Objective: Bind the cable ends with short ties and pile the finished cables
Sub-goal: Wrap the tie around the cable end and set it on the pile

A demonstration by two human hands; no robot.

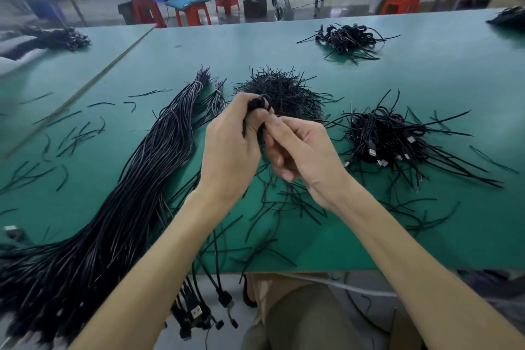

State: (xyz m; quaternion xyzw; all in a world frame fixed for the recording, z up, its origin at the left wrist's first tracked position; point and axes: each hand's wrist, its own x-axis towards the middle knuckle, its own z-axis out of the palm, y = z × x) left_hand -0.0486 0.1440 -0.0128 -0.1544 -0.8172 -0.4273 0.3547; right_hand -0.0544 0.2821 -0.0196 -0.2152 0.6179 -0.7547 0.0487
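Black cable (pixel 254 104) gripped by left hand (pixel 228 150), right hand (pixel 308 155), inside table edge (pixel 369 263).

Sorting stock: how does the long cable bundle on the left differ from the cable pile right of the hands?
The long bundle lies stretched out straight; the right pile is coiled cables in a tangled heap. The long bundle overhangs the green table near the person; the right pile sits wholly on it. Both are black.

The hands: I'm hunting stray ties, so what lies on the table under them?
Loose short ties lie scattered on the green table below the left hand and right hand; the patch directly beneath them is covered.
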